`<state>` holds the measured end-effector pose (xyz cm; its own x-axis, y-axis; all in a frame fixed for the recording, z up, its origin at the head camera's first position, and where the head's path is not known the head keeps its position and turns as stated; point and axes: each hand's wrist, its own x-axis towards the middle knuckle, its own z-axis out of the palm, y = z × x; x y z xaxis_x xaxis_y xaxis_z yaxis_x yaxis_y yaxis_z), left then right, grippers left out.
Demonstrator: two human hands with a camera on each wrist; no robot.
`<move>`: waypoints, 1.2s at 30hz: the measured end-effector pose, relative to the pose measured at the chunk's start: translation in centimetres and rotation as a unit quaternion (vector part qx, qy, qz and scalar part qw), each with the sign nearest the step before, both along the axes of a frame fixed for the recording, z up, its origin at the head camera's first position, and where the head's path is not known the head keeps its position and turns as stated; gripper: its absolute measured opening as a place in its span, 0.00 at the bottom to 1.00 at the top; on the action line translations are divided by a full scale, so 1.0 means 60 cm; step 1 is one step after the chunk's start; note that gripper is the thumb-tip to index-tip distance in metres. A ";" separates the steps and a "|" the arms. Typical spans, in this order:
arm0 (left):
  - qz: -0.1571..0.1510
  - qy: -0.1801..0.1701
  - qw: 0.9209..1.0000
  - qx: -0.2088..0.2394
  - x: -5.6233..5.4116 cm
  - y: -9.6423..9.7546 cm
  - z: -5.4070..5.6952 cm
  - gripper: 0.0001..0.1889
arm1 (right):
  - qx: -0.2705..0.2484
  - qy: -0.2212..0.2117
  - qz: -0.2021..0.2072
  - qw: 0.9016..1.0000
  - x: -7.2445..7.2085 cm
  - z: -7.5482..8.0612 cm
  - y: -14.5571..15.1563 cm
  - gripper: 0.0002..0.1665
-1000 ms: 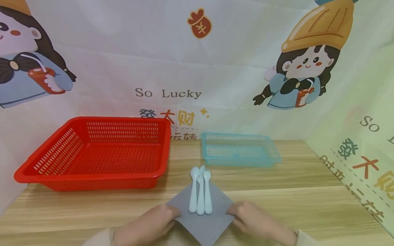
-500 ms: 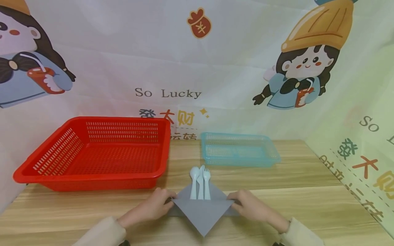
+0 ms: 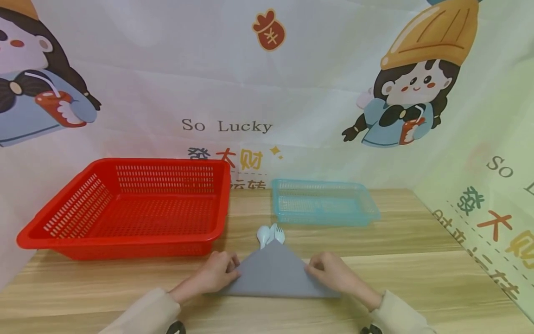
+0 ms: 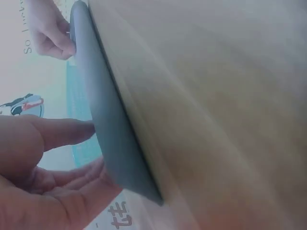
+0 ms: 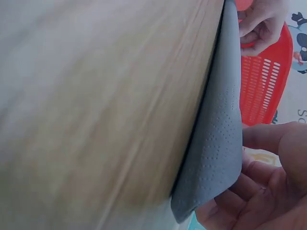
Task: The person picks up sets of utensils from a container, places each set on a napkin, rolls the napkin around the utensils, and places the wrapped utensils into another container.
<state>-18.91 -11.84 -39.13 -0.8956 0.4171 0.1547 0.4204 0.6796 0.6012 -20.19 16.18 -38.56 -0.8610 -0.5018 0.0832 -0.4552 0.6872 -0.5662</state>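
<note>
In the head view a grey napkin (image 3: 277,278) lies folded into a triangle, its point facing the back wall and its straight fold toward me. Pale plastic cutlery sticks out past that point: the bowl of a spoon (image 3: 263,235) and the tines of a fork (image 3: 280,235), with part of a knife (image 3: 273,230) between. Their handles are hidden under the napkin. My left hand (image 3: 219,272) holds the napkin's left slanted edge between thumb and fingers. On the opposite slanted edge, my right hand (image 3: 327,273) pinches likewise. The right wrist view shows an embossed dot pattern along the fold.
At the left stands a big red plastic basket (image 3: 137,240), its near right corner not far from my left hand. A smaller light-blue basket (image 3: 325,220) sits behind the cutlery, near the printed backdrop (image 3: 308,116). The table (image 3: 400,278) has a wood-grain surface.
Both hands have brought the napkin's near corner up and over the cutlery toward the back, turning the flat diamond into a triangle. The handles are now covered; the cutlery has stayed in place.
</note>
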 end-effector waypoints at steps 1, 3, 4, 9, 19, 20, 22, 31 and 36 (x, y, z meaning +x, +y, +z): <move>0.005 0.010 1.000 -0.003 0.000 0.002 0.000 0.06 | 0.001 -0.001 -0.004 1.000 -0.002 0.000 0.000 0.16; 0.015 0.044 0.999 -0.023 0.003 0.008 0.000 0.10 | 0.007 -0.005 -0.010 1.000 -0.004 0.000 -0.001 0.15; 0.016 0.068 0.997 -0.038 0.005 0.012 0.002 0.11 | 0.009 -0.008 -0.011 1.000 -0.005 0.000 -0.001 0.15; -0.054 0.163 0.974 -0.146 0.027 0.038 0.015 0.20 | 0.017 -0.021 -0.015 1.000 -0.009 0.003 -0.002 0.13; -0.201 0.040 0.928 -0.310 0.056 0.076 0.013 0.35 | 0.038 -0.015 -0.014 0.999 -0.013 0.010 -0.011 0.13; -0.201 0.034 0.928 -0.312 0.057 0.077 0.011 0.35 | 0.041 -0.013 -0.014 0.999 -0.015 0.009 -0.012 0.13; -0.197 0.025 0.930 -0.310 0.058 0.079 0.008 0.36 | 0.049 -0.007 -0.014 0.999 -0.016 0.007 -0.012 0.13; -0.185 0.013 0.932 -0.312 0.062 0.086 0.004 0.38 | 0.129 0.143 -0.009 0.981 0.019 0.022 -0.041 0.10; -0.181 0.008 0.931 -0.316 0.061 0.086 0.006 0.38 | 0.222 0.172 0.118 0.953 0.070 0.027 -0.058 0.23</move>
